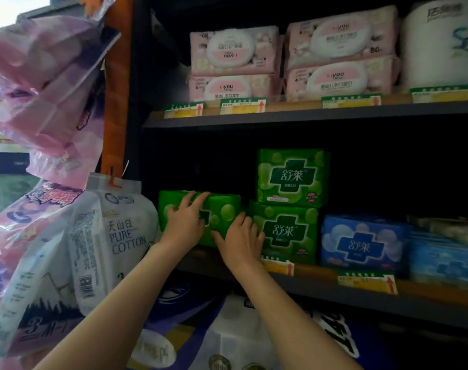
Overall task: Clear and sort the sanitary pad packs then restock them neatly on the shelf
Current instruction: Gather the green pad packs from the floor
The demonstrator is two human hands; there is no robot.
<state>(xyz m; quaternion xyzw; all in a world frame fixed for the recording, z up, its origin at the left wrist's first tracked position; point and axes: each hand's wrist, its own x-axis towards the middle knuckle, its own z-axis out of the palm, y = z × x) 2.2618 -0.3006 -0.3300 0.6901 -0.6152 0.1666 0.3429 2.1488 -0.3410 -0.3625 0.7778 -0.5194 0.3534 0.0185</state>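
A green pad pack (222, 209) stands at the left end of the middle shelf (321, 288). My left hand (186, 218) lies flat on its front with straight fingers reaching its top edge. My right hand (242, 241) presses its lower right corner, fingers spread and straight. Right beside it two more green packs are stacked, the lower one (286, 232) under the upper one (291, 177). A blue pad pack (361, 245) stands further right, then a pile of light blue packs (445, 260).
Pink wipe packs (234, 62) and a white roll pack (441, 44) fill the upper shelf. Hanging bags of pink packs (40, 84) and a white Pure Cotton pack (112, 236) crowd the left. Yellow price tags (366, 281) line the shelf edges. More packs lie below.
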